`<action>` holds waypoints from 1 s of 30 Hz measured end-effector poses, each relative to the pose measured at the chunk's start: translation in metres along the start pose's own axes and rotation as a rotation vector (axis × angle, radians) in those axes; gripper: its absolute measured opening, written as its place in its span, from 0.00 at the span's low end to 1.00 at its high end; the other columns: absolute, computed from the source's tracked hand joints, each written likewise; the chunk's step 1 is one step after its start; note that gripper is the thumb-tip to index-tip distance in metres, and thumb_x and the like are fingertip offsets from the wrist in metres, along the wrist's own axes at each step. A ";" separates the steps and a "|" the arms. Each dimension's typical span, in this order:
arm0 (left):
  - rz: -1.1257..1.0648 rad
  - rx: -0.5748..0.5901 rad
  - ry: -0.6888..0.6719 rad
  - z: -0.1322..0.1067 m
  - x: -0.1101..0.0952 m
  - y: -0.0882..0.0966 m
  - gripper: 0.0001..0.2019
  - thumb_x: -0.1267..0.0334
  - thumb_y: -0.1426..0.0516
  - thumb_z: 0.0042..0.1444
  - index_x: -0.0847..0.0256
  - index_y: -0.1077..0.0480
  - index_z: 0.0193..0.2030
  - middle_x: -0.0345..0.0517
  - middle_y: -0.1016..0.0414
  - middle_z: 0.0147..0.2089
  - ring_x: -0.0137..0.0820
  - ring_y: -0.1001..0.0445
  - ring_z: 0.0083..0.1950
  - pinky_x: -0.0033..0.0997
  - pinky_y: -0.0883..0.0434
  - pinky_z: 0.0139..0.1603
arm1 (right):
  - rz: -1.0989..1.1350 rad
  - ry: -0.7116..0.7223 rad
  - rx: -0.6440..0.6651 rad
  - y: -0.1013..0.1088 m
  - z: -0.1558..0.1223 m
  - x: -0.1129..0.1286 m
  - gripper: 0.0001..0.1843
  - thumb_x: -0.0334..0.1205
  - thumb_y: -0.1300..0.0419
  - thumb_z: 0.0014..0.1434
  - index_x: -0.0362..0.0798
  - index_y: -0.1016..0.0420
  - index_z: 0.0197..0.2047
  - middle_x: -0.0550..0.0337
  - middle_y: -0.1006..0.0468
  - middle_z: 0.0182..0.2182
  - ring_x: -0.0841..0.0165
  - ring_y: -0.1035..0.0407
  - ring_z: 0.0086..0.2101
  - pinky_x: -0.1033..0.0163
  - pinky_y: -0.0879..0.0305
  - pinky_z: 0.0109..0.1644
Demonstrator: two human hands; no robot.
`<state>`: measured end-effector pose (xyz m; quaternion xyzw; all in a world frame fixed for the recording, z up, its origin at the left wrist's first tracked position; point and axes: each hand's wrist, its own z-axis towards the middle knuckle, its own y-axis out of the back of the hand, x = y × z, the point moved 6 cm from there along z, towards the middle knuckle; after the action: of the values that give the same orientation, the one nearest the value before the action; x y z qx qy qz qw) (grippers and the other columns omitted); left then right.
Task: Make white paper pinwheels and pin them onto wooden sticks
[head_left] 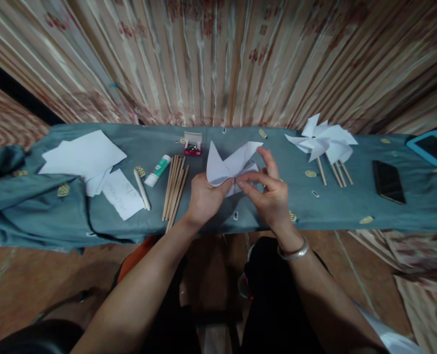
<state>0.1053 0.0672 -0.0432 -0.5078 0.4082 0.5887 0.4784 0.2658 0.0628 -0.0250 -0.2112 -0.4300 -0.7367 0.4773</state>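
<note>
A white paper pinwheel (228, 162), partly folded, is held up over the blue cloth-covered table (406, 211). My left hand (203, 199) grips its lower left part with fingers closed. At the pinwheel's centre, my right hand (272, 189) pinches the folded tips between thumb and fingers; a silver bangle circles that wrist. Left of my hands lies a bundle of wooden sticks (174, 191).
Left on the table are white paper sheets (83, 157), a glue stick (158, 170) and a white pen-like tool (142, 189). A small red box of pins (192, 144) sits at the back. Finished pinwheels on sticks (323, 142), a black phone (388, 182) and a blue-edged tablet (432, 146) lie to the right.
</note>
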 end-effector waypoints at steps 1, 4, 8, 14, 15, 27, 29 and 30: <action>-0.001 0.003 0.001 0.000 0.000 0.000 0.08 0.69 0.36 0.43 0.67 0.21 0.32 0.47 0.17 0.33 0.36 0.19 0.35 0.28 0.24 0.35 | 0.016 -0.011 0.005 0.000 0.000 -0.002 0.02 0.40 0.34 0.56 0.53 0.18 0.33 0.65 0.40 0.67 0.52 0.51 0.68 0.41 0.53 0.70; -0.012 0.014 0.004 -0.001 0.000 0.000 0.07 0.68 0.36 0.43 0.67 0.21 0.32 0.47 0.17 0.33 0.35 0.20 0.35 0.28 0.24 0.35 | 0.072 -0.037 0.019 -0.001 0.000 -0.006 0.03 0.41 0.33 0.55 0.53 0.18 0.33 0.64 0.40 0.67 0.52 0.51 0.68 0.41 0.53 0.71; -0.043 0.021 0.001 -0.002 0.002 0.000 0.08 0.67 0.36 0.43 0.67 0.21 0.33 0.47 0.17 0.34 0.35 0.20 0.35 0.28 0.24 0.35 | 0.112 -0.050 0.026 -0.001 0.000 -0.007 0.02 0.41 0.33 0.55 0.53 0.18 0.33 0.64 0.39 0.67 0.53 0.51 0.68 0.42 0.53 0.71; -0.031 0.028 0.004 -0.003 0.003 0.000 0.08 0.66 0.36 0.44 0.67 0.22 0.33 0.48 0.17 0.34 0.34 0.20 0.35 0.29 0.24 0.36 | 0.132 -0.067 0.022 -0.002 0.000 -0.009 0.02 0.40 0.32 0.54 0.53 0.18 0.33 0.62 0.38 0.66 0.53 0.50 0.68 0.42 0.54 0.71; -0.032 0.023 0.006 -0.003 0.003 0.000 0.08 0.66 0.36 0.44 0.67 0.22 0.32 0.47 0.18 0.33 0.34 0.21 0.35 0.29 0.24 0.36 | 0.139 -0.077 0.023 -0.002 0.000 -0.010 0.03 0.41 0.32 0.54 0.53 0.18 0.33 0.62 0.38 0.66 0.53 0.50 0.68 0.43 0.53 0.71; -0.016 0.014 0.033 -0.004 0.000 -0.001 0.05 0.69 0.36 0.44 0.67 0.22 0.30 0.46 0.18 0.32 0.34 0.20 0.33 0.27 0.25 0.33 | 0.118 -0.123 -0.002 -0.004 -0.002 -0.011 0.07 0.45 0.33 0.54 0.52 0.19 0.32 0.59 0.36 0.65 0.54 0.49 0.67 0.44 0.54 0.71; -0.007 0.011 0.026 -0.004 0.000 0.000 0.05 0.69 0.36 0.44 0.67 0.22 0.30 0.46 0.18 0.32 0.33 0.21 0.33 0.27 0.25 0.33 | 0.111 -0.120 0.002 -0.004 -0.002 -0.010 0.07 0.46 0.34 0.55 0.52 0.20 0.32 0.59 0.35 0.65 0.55 0.50 0.68 0.44 0.55 0.71; -0.006 0.011 0.020 -0.004 0.001 0.000 0.05 0.69 0.37 0.44 0.67 0.22 0.30 0.46 0.18 0.32 0.33 0.21 0.33 0.27 0.25 0.34 | 0.107 -0.119 0.006 -0.004 -0.003 -0.010 0.07 0.46 0.34 0.55 0.52 0.20 0.32 0.59 0.35 0.65 0.55 0.50 0.68 0.43 0.56 0.71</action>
<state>0.1064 0.0634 -0.0443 -0.5122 0.4147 0.5800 0.4788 0.2667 0.0664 -0.0353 -0.2758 -0.4479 -0.6950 0.4901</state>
